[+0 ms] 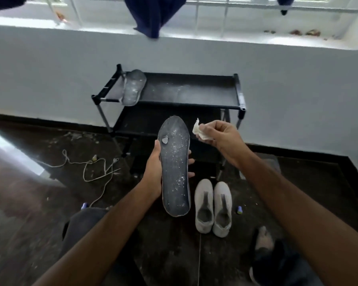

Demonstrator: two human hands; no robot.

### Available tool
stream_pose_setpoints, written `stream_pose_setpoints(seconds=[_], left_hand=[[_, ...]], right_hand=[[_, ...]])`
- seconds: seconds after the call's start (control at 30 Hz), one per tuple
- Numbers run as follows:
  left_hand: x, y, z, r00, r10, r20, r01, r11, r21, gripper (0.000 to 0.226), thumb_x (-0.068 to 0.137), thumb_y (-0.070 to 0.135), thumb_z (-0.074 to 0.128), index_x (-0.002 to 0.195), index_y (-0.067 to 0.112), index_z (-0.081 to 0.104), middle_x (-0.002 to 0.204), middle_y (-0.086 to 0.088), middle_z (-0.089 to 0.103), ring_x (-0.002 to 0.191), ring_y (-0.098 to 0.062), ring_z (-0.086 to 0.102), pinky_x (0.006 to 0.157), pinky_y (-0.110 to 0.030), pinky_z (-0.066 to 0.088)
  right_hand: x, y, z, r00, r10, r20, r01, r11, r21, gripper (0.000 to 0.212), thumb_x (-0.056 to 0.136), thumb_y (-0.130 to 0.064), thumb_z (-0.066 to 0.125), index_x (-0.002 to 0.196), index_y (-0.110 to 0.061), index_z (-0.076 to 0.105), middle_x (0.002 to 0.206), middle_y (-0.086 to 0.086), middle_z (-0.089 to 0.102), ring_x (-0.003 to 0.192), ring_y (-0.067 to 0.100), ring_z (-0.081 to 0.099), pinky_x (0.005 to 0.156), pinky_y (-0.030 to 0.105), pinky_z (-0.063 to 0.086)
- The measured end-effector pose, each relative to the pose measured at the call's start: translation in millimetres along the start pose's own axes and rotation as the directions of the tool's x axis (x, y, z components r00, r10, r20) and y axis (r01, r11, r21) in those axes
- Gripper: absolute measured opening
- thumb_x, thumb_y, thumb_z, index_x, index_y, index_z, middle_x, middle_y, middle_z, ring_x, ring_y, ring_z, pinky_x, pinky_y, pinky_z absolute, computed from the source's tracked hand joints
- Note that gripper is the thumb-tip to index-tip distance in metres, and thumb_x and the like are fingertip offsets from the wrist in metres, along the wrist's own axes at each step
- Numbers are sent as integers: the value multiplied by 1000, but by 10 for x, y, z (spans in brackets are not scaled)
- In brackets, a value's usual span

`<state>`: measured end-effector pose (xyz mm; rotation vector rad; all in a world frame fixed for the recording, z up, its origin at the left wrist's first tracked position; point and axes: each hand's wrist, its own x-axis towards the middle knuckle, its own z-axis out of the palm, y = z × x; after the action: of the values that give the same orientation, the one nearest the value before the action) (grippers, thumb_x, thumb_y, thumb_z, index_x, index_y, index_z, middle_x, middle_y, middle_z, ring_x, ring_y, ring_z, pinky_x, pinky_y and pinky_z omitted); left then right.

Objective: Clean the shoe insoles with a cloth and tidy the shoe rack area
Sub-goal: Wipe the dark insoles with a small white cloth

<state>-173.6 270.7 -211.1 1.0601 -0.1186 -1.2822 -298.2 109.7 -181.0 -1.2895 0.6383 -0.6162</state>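
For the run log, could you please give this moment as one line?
left hand: holds speckled insole | right hand: pinches cloth, off insole | second insole: on rack

We can't read any text, brand, number or sign anywhere — the dark grey speckled foam insole point(175, 170), the pair of white knit slip-on shoes point(213, 207) and the black metal-framed shoe rack point(239, 93) show bare surfaces only, no print we can make out.
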Motion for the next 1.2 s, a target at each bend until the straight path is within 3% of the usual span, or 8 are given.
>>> stream_pose_setpoints(seconds=[0.2, 0.37, 0.63, 0.77, 0.93, 1.07, 1.13, 1.2], left_hand=[[244, 38, -548, 994, -6, -112, 1, 999, -43, 82, 100, 68, 19, 128, 6, 65, 128, -19, 68, 100, -32, 72, 66, -48, 62], [396, 150, -849, 986, 1, -169, -26, 989, -144, 84, 99, 69, 20, 128, 4, 65, 124, -19, 69, 95, -32, 71, 61, -47, 61], [450, 250, -1127, 968, 36, -249, -66, 992, -111, 78, 101, 67, 21, 108, 7, 71, 92, -20, 75, 78, -31, 71, 54, -43, 59], [433, 200, -1287, 950, 26, -312, -66, 991, -119, 78, 102, 63, 20, 115, 3, 67, 91, -19, 72, 71, -28, 71, 46, -38, 58], [429, 107, -1368, 937, 6, -350, -51, 991, -121, 81, 102, 63, 23, 128, -4, 59, 84, -20, 71, 62, -28, 71, 42, -35, 55], [436, 32, -1422, 915, 17, -404, -46, 997, -61, 82, 102, 64, 21, 114, -5, 65, 66, -18, 68, 46, -25, 63, 39, -31, 51], [435, 7, -1454, 907, 18, -421, -37, 999, -39, 82, 102, 64, 19, 108, -2, 67, 64, -18, 65, 43, -27, 59, 39, -31, 50], [416, -23, -1484, 903, 17, -429, -43, 998, -50, 81, 102, 64, 19, 112, 0, 66, 66, -21, 65, 44, -29, 58, 40, -32, 50]], right_hand=[[602, 481, 562, 984, -7, 179, 71, 933, -354, 24, 86, -6, 79, 108, -12, 73, 102, 3, 72, 90, 14, 72, 84, 28, 58], [812, 535, 968, 933, -82, 351, 308, 686, -659, 23, 87, -12, 78, 108, -23, 78, 111, -10, 69, 99, -1, 68, 88, 17, 55], [988, 632, 1387, 859, -97, 502, 469, 539, -699, 20, 88, -16, 77, 105, -26, 80, 100, -13, 70, 96, 1, 65, 83, 16, 52], [970, 878, 1501, 836, -114, 537, 505, 542, -672, 20, 90, -13, 76, 108, -20, 79, 102, -12, 66, 93, -1, 63, 79, 11, 50], [920, 1259, 1639, 698, -113, 707, 677, 427, -600, 16, 95, -12, 68, 107, -14, 78, 104, -5, 62, 98, 9, 58, 78, 26, 54], [1045, 1331, 1695, 515, -71, 854, 849, 184, -496, 15, 96, -20, 62, 97, -18, 77, 97, 0, 57, 92, 13, 50, 73, 24, 43], [1263, 1344, 1697, 539, -89, 838, 842, 91, -532, 10, 92, -10, 67, 90, -14, 76, 92, 5, 60, 86, 20, 53, 72, 29, 45], [1500, 1298, 1662, 696, -185, 694, 717, 134, -684, 10, 94, -6, 68, 88, -8, 76, 91, 6, 60, 86, 21, 55, 73, 38, 53]])
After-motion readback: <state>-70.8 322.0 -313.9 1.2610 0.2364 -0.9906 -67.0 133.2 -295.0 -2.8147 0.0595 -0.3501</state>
